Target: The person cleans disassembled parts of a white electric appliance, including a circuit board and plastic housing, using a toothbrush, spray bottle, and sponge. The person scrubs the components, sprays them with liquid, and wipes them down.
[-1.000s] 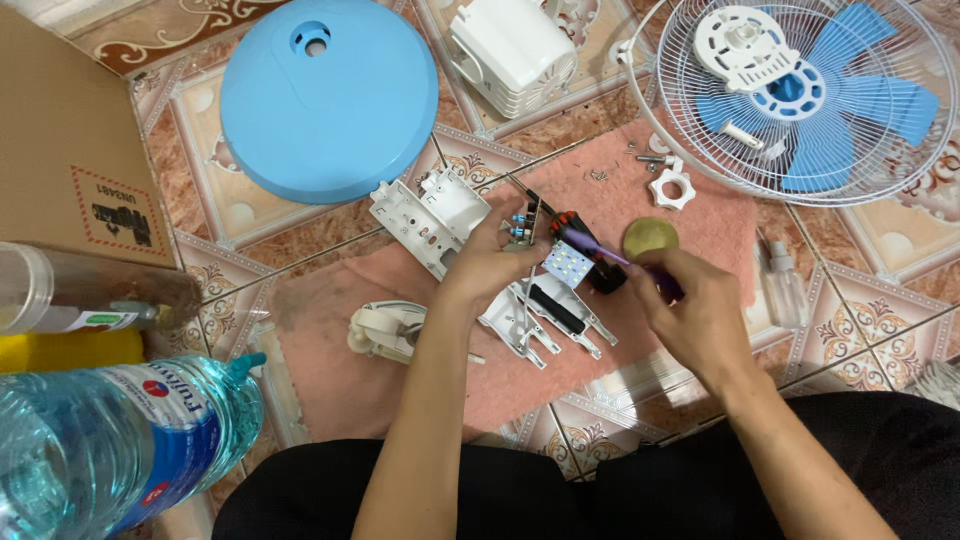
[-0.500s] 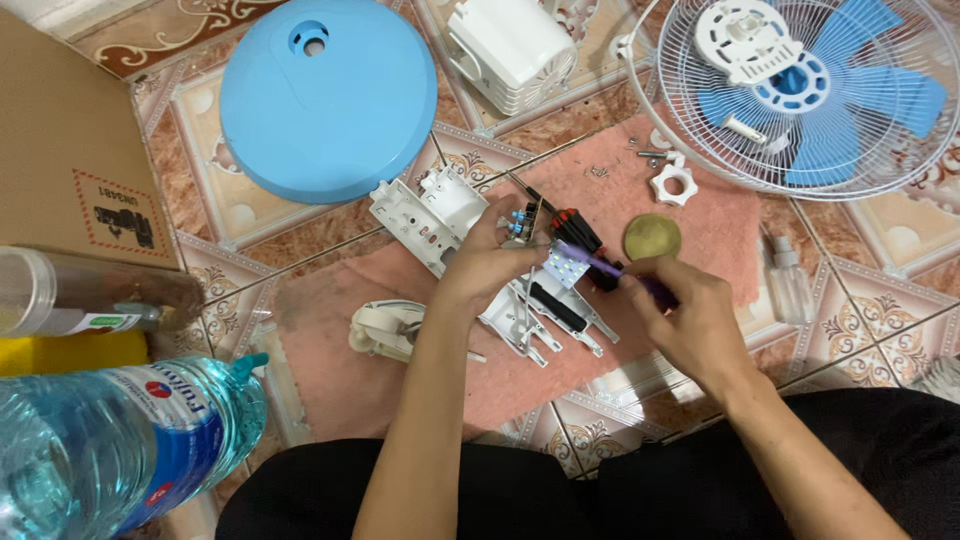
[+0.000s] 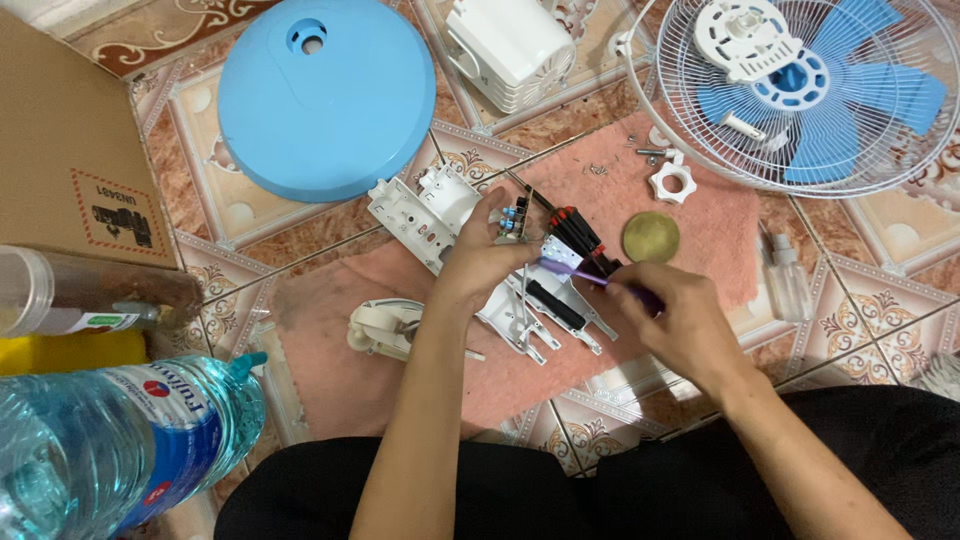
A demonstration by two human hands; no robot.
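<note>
Seated on a patterned tile floor, with a pink cloth mat [image 3: 620, 330] spread in front as the landmark for everything else.

Left hand [image 3: 480, 262] over the middle of the mat, fingers curled round a small white switch block with coloured buttons and wires [image 3: 513, 220], pinched at its edge and held just above a long white plastic fan control housing [image 3: 440, 215] lying slantwise across the mat's upper left part.

Right hand [image 3: 680, 315] over the mat's right half, closed in a pen-like grip on a thin purple-handled brush [image 3: 575, 270], tip pointing left toward the switch block and the black-and-red parts [image 3: 580, 232] beside it; touching or just short, cannot tell.

On the mat's upper right: a round brass-coloured disc [image 3: 651, 237] and a white plastic nut with lobes [image 3: 670, 182], a few small screws near it. On the mat's left edge: a small rounded white plastic cap [image 3: 385, 328].

Beyond the mat's far edge: a round light-blue fan base [image 3: 325, 95], a white motor cover [image 3: 510, 45], and a white wire fan guard with blue blades [image 3: 800, 90]. Right of the mat: a small clear bottle [image 3: 785, 280]. Left of the mat: a cardboard box [image 3: 70, 170] and a large clear water bottle with a blue label [image 3: 110, 450].
</note>
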